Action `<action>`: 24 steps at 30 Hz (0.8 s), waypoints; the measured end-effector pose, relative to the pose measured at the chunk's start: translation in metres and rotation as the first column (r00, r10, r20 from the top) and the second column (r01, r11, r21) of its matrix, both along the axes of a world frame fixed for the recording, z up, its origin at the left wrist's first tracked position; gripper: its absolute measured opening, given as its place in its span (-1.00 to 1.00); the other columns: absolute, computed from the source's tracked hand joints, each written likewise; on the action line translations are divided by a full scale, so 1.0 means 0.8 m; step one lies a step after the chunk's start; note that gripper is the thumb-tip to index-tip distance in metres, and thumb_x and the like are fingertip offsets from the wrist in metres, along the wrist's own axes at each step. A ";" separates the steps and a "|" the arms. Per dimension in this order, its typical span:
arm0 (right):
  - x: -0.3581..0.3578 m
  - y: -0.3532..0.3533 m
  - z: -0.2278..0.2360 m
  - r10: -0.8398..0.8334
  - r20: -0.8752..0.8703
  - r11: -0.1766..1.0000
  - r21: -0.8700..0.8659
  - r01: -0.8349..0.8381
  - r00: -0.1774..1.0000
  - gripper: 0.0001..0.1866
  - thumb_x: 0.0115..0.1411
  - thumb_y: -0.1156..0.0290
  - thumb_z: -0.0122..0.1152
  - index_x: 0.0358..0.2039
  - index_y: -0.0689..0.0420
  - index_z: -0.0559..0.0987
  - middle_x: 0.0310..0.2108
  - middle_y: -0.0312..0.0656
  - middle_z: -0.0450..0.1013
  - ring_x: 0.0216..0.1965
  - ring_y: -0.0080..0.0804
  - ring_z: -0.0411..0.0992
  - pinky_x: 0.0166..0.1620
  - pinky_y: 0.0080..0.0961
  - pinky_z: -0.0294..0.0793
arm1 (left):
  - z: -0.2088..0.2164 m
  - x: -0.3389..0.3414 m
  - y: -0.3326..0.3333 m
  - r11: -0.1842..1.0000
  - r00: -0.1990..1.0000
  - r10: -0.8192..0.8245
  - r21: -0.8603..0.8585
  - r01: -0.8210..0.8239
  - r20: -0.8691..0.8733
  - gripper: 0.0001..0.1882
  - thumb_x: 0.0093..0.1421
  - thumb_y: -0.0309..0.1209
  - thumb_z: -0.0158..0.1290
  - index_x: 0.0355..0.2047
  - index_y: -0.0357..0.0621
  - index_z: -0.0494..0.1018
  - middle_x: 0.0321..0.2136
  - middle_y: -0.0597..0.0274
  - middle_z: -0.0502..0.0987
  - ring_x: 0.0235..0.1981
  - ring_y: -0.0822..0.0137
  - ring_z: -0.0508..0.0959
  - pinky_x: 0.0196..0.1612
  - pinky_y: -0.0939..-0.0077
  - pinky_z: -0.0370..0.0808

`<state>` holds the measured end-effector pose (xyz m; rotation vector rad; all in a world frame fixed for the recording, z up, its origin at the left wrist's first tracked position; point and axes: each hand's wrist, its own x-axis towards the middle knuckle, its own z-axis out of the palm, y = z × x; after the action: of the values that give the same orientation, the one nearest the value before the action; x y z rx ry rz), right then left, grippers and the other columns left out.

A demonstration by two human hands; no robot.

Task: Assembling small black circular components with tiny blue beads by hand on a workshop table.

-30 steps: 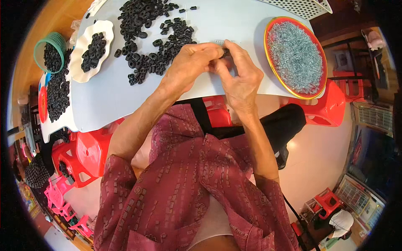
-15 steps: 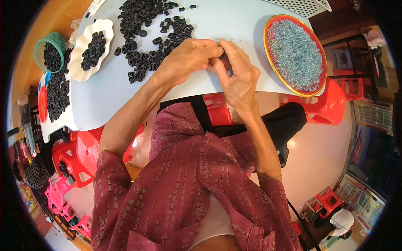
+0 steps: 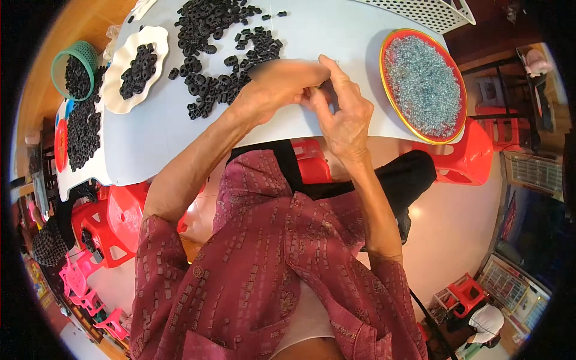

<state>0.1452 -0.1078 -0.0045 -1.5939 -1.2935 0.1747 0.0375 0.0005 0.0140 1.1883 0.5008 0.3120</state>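
Note:
Over the front edge of the table, my left hand [image 3: 273, 90] and my right hand [image 3: 348, 117] meet at their fingertips. Both are closed, with thumbs and fingers pinched together. Something small and dark is partly visible in the shade between them, but the fingers cover most of it and its kind cannot be made out. A smear hides part of the left fingers. Just beyond and left of my left hand spreads a loose pile of small black ribbed plastic parts [image 3: 210, 87]. To the right of my right hand stands a red, gold-rimmed tray [image 3: 384, 78] heaped with small clear bluish pieces [image 3: 425, 84].
A white wavy-edged plate [image 3: 114, 99] with black parts lies on the white table [image 3: 138, 150]. Left of it are a green basket [image 3: 91, 57] and more black parts [image 3: 84, 132]. A white perforated basket [image 3: 420, 9] sits at the far right. Red stools [image 3: 468, 156] stand around the table.
My hands stay together at nearly the same spot. The left fingers have shifted slightly and now look smeared, and the right forefinger is raised a little. The whole view has moved slightly.

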 end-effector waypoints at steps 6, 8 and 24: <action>0.000 0.004 -0.003 -0.016 0.194 0.994 0.113 -0.006 0.981 -0.51 -0.03 0.59 0.24 -0.01 0.26 0.43 -0.27 -0.06 0.51 -0.30 -0.27 0.50 -0.11 -0.35 0.37 | 0.000 0.000 0.003 0.996 0.997 0.018 0.092 -0.012 -0.071 -0.72 0.18 -0.27 -0.03 -0.41 -0.25 0.53 -0.52 0.35 0.49 -0.48 0.55 0.39 -0.42 0.64 0.31; 0.000 0.004 -0.007 -0.011 0.156 0.996 0.092 -0.004 0.988 -0.50 -0.04 0.59 0.25 -0.01 0.25 0.43 -0.28 -0.06 0.51 -0.30 -0.26 0.50 -0.11 -0.35 0.37 | 0.002 -0.002 0.003 0.992 0.997 0.019 0.129 -0.010 -0.070 -0.72 0.18 -0.26 -0.03 -0.42 -0.23 0.54 -0.51 0.37 0.49 -0.48 0.57 0.37 -0.43 0.64 0.28; 0.019 -0.001 0.019 0.155 -0.440 0.986 0.006 -0.169 0.885 -0.78 0.15 0.59 0.08 -0.17 0.29 0.52 -0.37 -0.17 0.48 -0.34 -0.51 0.46 -0.26 -0.59 0.42 | -0.004 -0.009 -0.010 1.000 0.997 0.023 0.018 -0.024 0.077 -0.68 0.26 -0.29 -0.09 -0.31 -0.34 0.50 -0.45 0.15 0.53 -0.42 0.41 0.52 -0.29 0.56 0.50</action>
<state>0.1600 -0.1090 0.0105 -1.3680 -1.0666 0.6288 0.0304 -0.0077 0.0109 1.1845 0.4460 0.3817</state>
